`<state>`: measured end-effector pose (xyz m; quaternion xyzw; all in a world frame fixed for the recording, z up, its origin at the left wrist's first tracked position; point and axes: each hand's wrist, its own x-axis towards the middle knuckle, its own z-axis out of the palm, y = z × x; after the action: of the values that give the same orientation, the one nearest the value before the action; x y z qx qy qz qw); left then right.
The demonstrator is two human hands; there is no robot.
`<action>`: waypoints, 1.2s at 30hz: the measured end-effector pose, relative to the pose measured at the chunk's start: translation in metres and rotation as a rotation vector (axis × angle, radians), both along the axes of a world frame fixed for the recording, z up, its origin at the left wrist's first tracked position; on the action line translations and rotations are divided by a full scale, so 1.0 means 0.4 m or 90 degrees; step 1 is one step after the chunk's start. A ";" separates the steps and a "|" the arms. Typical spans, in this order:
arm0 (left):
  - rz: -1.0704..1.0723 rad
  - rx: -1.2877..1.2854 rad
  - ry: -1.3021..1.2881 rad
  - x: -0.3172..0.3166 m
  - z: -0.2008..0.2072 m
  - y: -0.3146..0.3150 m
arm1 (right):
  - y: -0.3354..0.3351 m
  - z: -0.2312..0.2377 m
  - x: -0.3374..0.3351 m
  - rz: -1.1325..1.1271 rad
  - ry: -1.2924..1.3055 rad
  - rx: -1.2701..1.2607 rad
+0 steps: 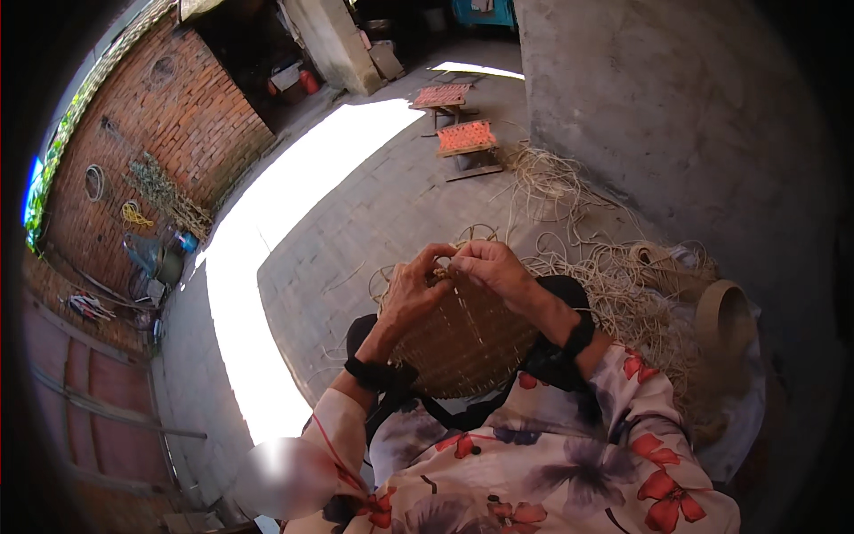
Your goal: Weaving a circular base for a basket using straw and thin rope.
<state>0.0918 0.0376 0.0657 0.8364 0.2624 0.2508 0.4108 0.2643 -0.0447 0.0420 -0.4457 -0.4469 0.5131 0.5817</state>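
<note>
A brown woven basket [458,343] rests in my lap between my knees, its far rim under my fingers. My left hand [416,287] is closed on that rim, fingers curled over the edge. Beside it, my right hand [496,271] pinches thumb against fingers at the same edge, on what looks like a thin pale strand. The fingertips of both hands nearly meet. Loose strand loops [478,233] stick up just beyond my hands. The exact grip on the strand is too small to make out.
A tangled heap of pale strands [623,294] lies to my right, with a round tan woven band [722,311] beside it. More strands [547,182] lie by the grey wall [685,98]. Two low stools with orange-red seats [467,136] stand ahead. A brick wall [151,116] rises at left.
</note>
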 end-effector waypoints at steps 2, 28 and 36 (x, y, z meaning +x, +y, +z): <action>0.007 0.042 0.013 0.002 -0.006 0.003 | 0.007 -0.012 0.001 0.000 -0.008 0.020; 0.073 0.275 0.093 0.012 0.006 -0.083 | -0.115 -0.022 -0.074 -0.253 -0.274 0.017; 0.096 0.374 0.128 0.013 -0.002 -0.100 | -0.140 -0.033 -0.093 -0.290 -0.290 0.037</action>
<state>0.0971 -0.0024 0.0649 0.9180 0.2794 0.2619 0.1035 0.2272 -0.1006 0.0289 -0.6208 -0.4685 0.2440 0.5793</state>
